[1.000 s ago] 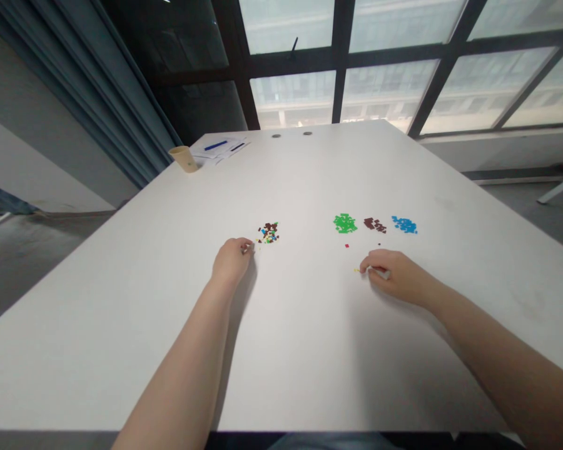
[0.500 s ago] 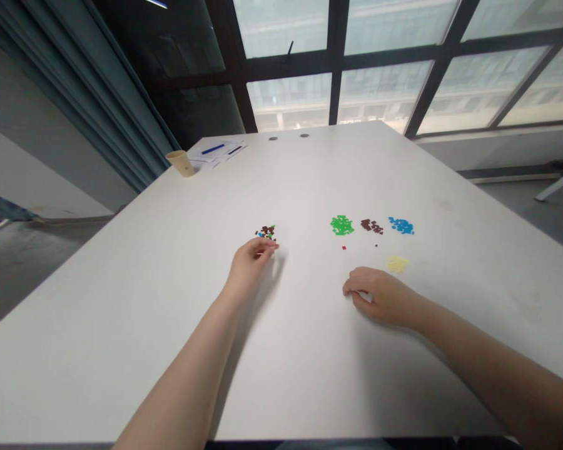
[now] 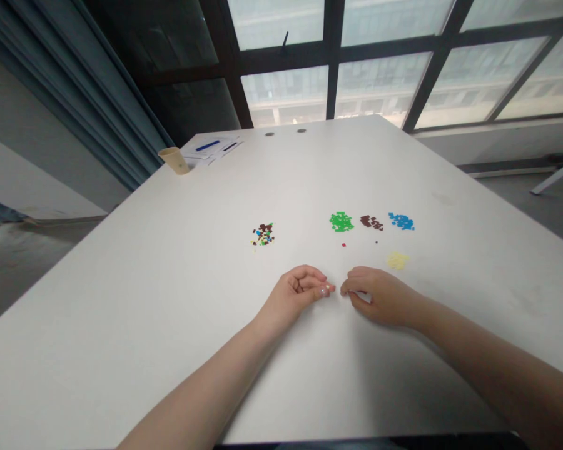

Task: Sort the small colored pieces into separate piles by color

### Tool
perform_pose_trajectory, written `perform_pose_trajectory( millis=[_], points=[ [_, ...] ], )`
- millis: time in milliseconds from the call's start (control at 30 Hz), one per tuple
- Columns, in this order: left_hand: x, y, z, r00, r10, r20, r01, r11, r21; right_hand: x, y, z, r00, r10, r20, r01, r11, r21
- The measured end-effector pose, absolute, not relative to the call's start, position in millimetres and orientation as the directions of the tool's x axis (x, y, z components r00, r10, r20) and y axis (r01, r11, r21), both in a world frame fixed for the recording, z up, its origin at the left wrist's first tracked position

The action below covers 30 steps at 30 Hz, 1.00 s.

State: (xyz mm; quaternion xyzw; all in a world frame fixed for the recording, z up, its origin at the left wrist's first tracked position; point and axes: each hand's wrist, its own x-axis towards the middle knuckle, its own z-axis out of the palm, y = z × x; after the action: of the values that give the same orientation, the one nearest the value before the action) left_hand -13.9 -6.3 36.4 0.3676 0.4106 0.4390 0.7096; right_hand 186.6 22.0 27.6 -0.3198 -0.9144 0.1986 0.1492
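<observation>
My left hand (image 3: 303, 289) is in a pinch low over the table's middle, with a tiny pale piece (image 3: 328, 287) at its fingertips. Just right of it rests my right hand (image 3: 373, 294), its thumb and fingertips drawn together; whatever they may hold is hidden. A mixed pile of small brown, green, blue and yellow pieces (image 3: 263, 234) lies to the left. Sorted on the right are green pieces (image 3: 341, 222), brown pieces (image 3: 371, 222), blue pieces (image 3: 402, 221) and pale yellow pieces (image 3: 397, 260). One red piece (image 3: 343, 245) and one dark piece (image 3: 376, 242) lie singly.
The white table (image 3: 304, 181) reaches toward the windows. At its far left edge stand a tan paper cup (image 3: 174, 161) and some papers (image 3: 216, 149) with a blue pen (image 3: 207, 145) on top. A blue-grey curtain (image 3: 84, 81) hangs at the left.
My left hand has moved right and nearer to me, from the mixed pile to beside my right hand. The mixed pile is now uncovered. My right hand has hardly moved.
</observation>
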Motion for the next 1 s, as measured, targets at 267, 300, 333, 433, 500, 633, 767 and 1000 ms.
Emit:
perform_pose_trajectory(
  millis=[267, 300, 333, 433, 500, 633, 767, 1000],
  points=[
    [-10.0, -11.5, 42.1, 0.296, 0.883, -0.363, -0.411, 0.461, 0.787, 186.2, 21.2, 30.4, -0.749, 0.656, 0.092, 0.552, 0.695, -0.461],
    [-9.8, -11.7, 42.1, 0.301, 0.877, -0.374, -0.416, 0.473, 0.776, 186.3, 21.1, 30.3, -0.750, 0.656, 0.091, 0.552, 0.695, -0.460],
    [-9.6, -11.8, 41.9, 0.305, 0.871, -0.386, -0.421, 0.487, 0.765, 186.4, 21.0, 30.2, -0.750, 0.655, 0.093, 0.551, 0.696, -0.461],
    [-9.9, -11.6, 40.2, 0.322, 0.852, -0.414, -0.447, 0.522, 0.726, 186.4, 20.8, 29.6, -0.752, 0.652, 0.098, 0.545, 0.698, -0.465],
    [-10.5, -11.3, 38.7, 0.339, 0.839, -0.425, -0.468, 0.542, 0.698, 186.2, 20.9, 29.5, -0.751, 0.653, 0.103, 0.543, 0.698, -0.466],
    [-11.1, -11.3, 35.9, 0.372, 0.821, -0.433, -0.502, 0.570, 0.650, 185.6, 21.2, 30.5, -0.743, 0.662, 0.097, 0.557, 0.692, -0.459],
    [-10.8, -12.0, 34.2, 0.400, 0.807, -0.434, -0.520, 0.590, 0.618, 185.5, 20.7, 31.9, -0.742, 0.663, 0.098, 0.556, 0.690, -0.463],
    [-10.1, -12.4, 33.4, 0.408, 0.803, -0.435, -0.547, 0.596, 0.588, 186.7, 21.5, 32.1, -0.734, 0.657, 0.173, 0.526, 0.710, -0.467]
  ],
)
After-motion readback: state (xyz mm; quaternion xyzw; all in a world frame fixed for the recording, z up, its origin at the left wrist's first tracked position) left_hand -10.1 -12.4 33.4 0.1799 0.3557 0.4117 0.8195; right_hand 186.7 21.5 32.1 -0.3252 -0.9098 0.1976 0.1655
